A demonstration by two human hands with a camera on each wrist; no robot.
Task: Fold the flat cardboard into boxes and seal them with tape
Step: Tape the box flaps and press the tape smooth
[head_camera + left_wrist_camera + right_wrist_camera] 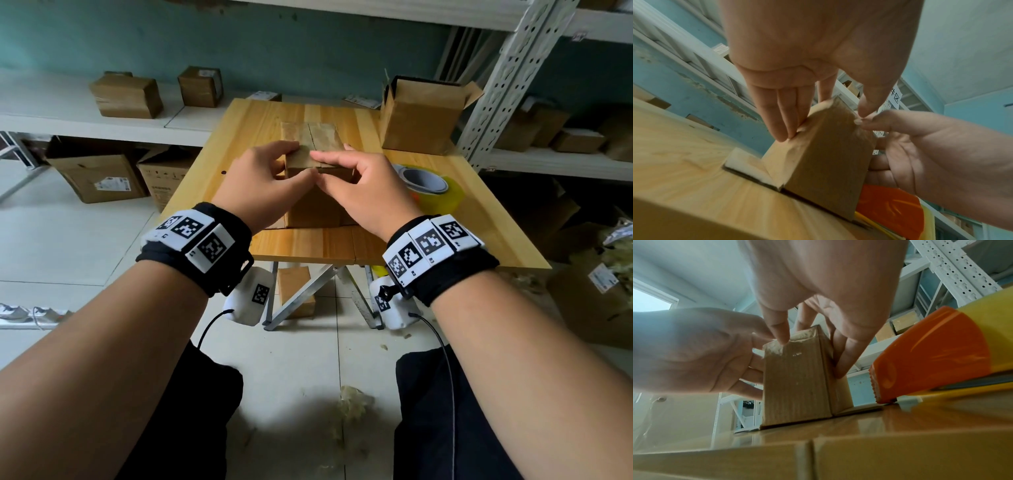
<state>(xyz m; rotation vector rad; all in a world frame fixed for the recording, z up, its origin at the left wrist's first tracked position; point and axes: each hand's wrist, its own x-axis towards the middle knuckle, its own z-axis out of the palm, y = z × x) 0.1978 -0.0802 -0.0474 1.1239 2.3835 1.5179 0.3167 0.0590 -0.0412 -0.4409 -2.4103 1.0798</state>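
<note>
**Cardboard box held upright at the middle of the tabletop**

Cardboard box [313, 205] is seen standing upright at the centre of the frame in the head view, on the wooden tabletop [342, 240]. Its top flaps are closed and covered with clear tape that wrinkles over the near edge. The left hand [260, 185] is laid against the box's left side, its fingers [783, 120] pressed straight along the upper edge and its thumb brought to the top near corner. The right hand [359, 192] is placed on the box's right side, its fingers [844, 360] extended down that wall and its thumb set on the taped top edge. Both grips are thus closed around the box between thumb and fingers. A tape dispenser [433, 186] with a yellow roll and an orange cutter is seen just right of the box. An open cardboard box [418, 116] is placed at the tabletop's upper right corner. White shelving [85, 116] carrying small boxes is visible at the upper left.
</note>
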